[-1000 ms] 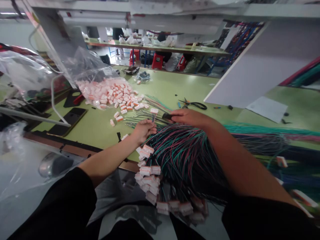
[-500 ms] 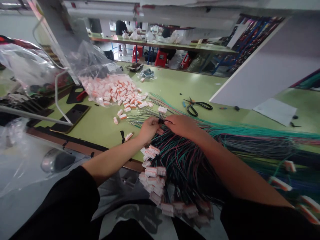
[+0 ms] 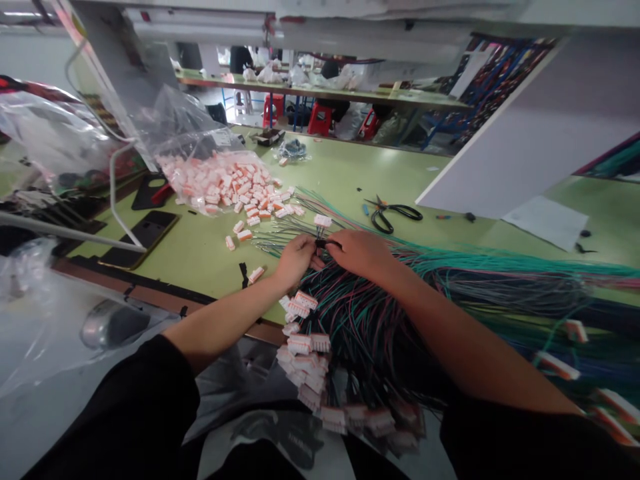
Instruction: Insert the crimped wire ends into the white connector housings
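Head view, nearest first: a cluster of wired connectors (image 3: 306, 367) hangs at the edge of the green surface (image 3: 345, 163), apparently placed so the ends are out of the way; their wires (image 3: 360, 293) trail rightward over the surface. Just beyond, the left hand (image 3: 296, 259) has its grip pinched around short wires (image 3: 320, 231) below one white connector (image 3: 323, 221), which shows above the hand — held so, presumably, to keep the connector clear and the wires steady. The right hand (image 3: 363, 253) meets it, its grip apparently pressed on a small black piece (image 3: 323, 244) at those wires; its nature cannot be told. Farther left, loose connectors (image 3: 243, 187) lie at the mouth of a clear bag (image 3: 185, 133), likely for easy reach. Black-handled pliers (image 3: 403, 211) rest spread beyond the right hand — near, yet off the wires. Farthest, red stools (image 3: 320, 120) stand by another table (image 3: 310, 89).
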`<state>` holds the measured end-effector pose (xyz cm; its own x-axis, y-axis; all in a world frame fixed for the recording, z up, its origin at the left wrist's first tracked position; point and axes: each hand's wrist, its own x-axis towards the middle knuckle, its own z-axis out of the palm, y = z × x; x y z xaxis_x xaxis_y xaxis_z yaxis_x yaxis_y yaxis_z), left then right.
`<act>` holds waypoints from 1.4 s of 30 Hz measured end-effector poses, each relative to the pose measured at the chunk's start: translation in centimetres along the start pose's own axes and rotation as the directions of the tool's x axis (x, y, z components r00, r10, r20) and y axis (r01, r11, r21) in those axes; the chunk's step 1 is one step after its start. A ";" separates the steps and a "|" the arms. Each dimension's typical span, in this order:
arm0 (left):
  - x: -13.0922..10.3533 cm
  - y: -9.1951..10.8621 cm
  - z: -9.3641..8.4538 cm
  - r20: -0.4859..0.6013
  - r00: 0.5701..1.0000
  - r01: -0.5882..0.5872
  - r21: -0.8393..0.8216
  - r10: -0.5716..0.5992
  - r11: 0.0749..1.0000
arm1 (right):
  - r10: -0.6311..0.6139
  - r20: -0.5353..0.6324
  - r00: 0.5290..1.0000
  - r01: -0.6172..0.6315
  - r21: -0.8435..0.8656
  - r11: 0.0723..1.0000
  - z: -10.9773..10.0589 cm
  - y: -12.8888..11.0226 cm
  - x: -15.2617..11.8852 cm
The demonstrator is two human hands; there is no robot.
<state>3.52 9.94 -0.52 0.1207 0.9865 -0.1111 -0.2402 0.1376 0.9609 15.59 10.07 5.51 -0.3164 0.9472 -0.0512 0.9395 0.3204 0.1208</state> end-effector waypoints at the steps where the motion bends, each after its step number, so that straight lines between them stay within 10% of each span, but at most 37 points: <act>1: 0.0 -0.1 0.0 0.003 1.000 0.003 -0.016 -0.003 1.000 | 0.002 -0.006 1.000 -0.002 0.010 1.000 0.0 0.0 0.0; 9: -0.1 0.0 -0.1 0.022 1.000 -0.012 -0.032 0.013 0.999 | -0.073 -0.082 0.994 0.091 0.238 0.967 1.5 1.8 1.1; 18: 0.5 0.6 -0.6 0.077 0.982 0.186 -0.217 -0.173 0.958 | -0.039 -0.448 0.893 0.316 0.563 0.764 5.3 1.9 2.7; 25: 1.7 0.3 -1.5 0.217 0.940 0.318 -0.273 -0.264 0.908 | 0.008 -0.225 0.974 0.214 0.939 0.268 5.8 1.5 3.9; 33: 2.1 -0.4 -1.5 0.262 0.948 0.262 -0.328 -0.179 0.908 | -0.210 -0.063 0.976 0.016 0.976 -0.218 4.7 1.2 3.7; 42: 1.0 0.4 -1.2 0.300 0.954 0.075 -0.268 0.009 0.960 | -0.077 -0.013 0.997 -0.011 0.952 -0.307 5.1 1.5 4.0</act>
<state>2.41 11.13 -0.51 0.4020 0.9154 -0.0208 -0.4801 0.2301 0.8465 16.35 14.31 0.45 -0.3892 0.9200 -0.0473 -0.1602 -0.1182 -0.9800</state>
